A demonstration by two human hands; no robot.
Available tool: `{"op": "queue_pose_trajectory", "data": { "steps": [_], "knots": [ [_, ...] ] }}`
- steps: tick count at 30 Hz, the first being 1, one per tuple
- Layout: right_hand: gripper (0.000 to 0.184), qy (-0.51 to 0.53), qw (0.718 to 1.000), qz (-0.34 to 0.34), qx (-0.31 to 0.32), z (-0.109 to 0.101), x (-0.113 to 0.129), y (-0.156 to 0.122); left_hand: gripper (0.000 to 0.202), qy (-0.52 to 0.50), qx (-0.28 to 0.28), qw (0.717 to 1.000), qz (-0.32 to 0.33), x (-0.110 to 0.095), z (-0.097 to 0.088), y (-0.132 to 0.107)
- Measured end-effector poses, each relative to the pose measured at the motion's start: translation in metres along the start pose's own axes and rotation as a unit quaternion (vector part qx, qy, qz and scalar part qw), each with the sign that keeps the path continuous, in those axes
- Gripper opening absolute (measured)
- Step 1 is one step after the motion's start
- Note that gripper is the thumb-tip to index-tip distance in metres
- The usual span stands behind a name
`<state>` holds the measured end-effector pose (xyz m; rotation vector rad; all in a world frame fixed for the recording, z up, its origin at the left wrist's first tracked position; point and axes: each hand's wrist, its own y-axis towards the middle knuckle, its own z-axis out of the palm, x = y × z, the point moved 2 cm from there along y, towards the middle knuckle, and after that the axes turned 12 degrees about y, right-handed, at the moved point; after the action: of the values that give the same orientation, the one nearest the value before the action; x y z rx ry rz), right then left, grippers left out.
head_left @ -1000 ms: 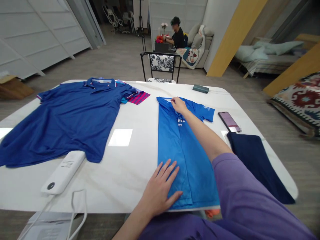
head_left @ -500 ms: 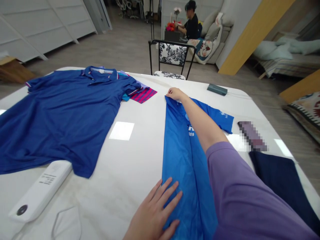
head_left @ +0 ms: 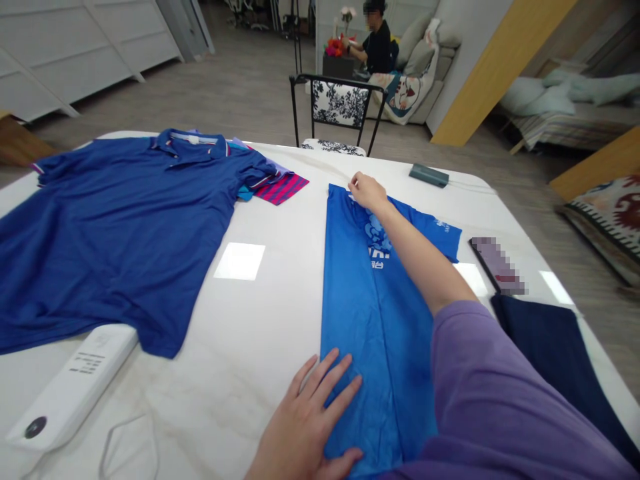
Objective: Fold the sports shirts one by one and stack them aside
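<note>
A bright blue T-shirt (head_left: pixel 350 287) with white print lies on the table, its left side folded over lengthwise. My left hand (head_left: pixel 313 417) rests flat on its lower part, fingers spread. At the far end, my right hand (head_left: pixel 369 192) has its fingers closed at the collar area, seemingly pinching the fabric; the fingertips are partly hidden. My right forearm and purple sleeve (head_left: pixel 495 380) cover part of the shirt's right side. The folded shoulder corner lies free, just left of my right hand.
A dark blue polo shirt (head_left: pixel 130 220) is spread at left, over a striped pink cloth (head_left: pixel 283 189). A white device (head_left: pixel 75 387) lies in front of it. At right are a phone (head_left: pixel 497 265), dark folded fabric (head_left: pixel 545 353) and a dark box (head_left: pixel 429 175). A chair (head_left: pixel 340 103) stands beyond; a person (head_left: pixel 377 43) sits farther back.
My right hand has let go of the folded shoulder corner and moved right to the collar, uncovering more print. My left hand stays flat on the T-shirt. The view has shifted slightly.
</note>
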<state>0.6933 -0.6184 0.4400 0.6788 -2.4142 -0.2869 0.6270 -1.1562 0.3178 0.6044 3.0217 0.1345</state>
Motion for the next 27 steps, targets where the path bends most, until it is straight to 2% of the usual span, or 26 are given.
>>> {"op": "queue_pose_trajectory", "data": {
  "steps": [3,5,8,10,12,14,16,18,20,23,25,27],
  "knots": [
    [0.037,-0.08,0.995,0.01,0.064,-0.026,-0.031,-0.044,0.1,-0.006,0.007,1.0,-0.009,-0.002,-0.003,0.0],
    [0.041,-0.119,0.99,-0.007,0.078,-0.04,-0.052,-0.075,0.097,-0.007,0.005,1.0,-0.015,-0.004,-0.006,0.0],
    [0.047,-0.137,0.99,-0.009,0.038,-0.053,-0.073,-0.119,0.093,0.006,0.005,1.0,-0.018,-0.009,-0.013,0.001],
    [0.054,-0.124,0.992,-0.018,0.007,-0.056,-0.076,-0.145,0.092,0.026,0.004,1.0,-0.015,-0.012,-0.017,0.002],
    [0.06,-0.112,0.992,-0.046,0.018,-0.055,-0.074,-0.167,0.091,0.046,-0.001,0.999,-0.009,-0.014,-0.018,0.003],
    [0.063,-0.109,0.99,-0.06,0.059,-0.055,-0.072,-0.185,0.09,0.061,-0.019,0.998,0.008,-0.013,-0.015,0.003],
    [0.065,-0.11,0.99,-0.053,0.073,-0.061,-0.074,-0.195,0.092,0.072,-0.042,0.996,0.03,-0.009,-0.011,0.0],
    [0.066,-0.101,0.993,-0.033,0.041,-0.076,-0.085,-0.197,0.095,0.08,-0.057,0.994,0.05,-0.005,-0.01,-0.003],
    [0.065,-0.095,0.995,0.014,-0.01,-0.099,-0.107,-0.193,0.091,0.083,-0.062,0.993,0.049,-0.007,-0.016,-0.005],
    [0.06,-0.096,0.987,0.112,-0.058,-0.134,-0.153,-0.186,0.07,0.052,-0.057,0.997,0.006,-0.034,-0.032,0.007],
    [0.059,-0.103,0.979,0.159,-0.073,-0.15,-0.184,-0.185,0.053,0.009,-0.046,0.999,-0.003,-0.068,-0.037,0.028],
    [0.063,-0.104,0.982,0.141,-0.073,-0.158,-0.206,-0.187,0.036,-0.021,-0.027,0.999,0.041,-0.11,-0.034,0.059]
  ]
}}
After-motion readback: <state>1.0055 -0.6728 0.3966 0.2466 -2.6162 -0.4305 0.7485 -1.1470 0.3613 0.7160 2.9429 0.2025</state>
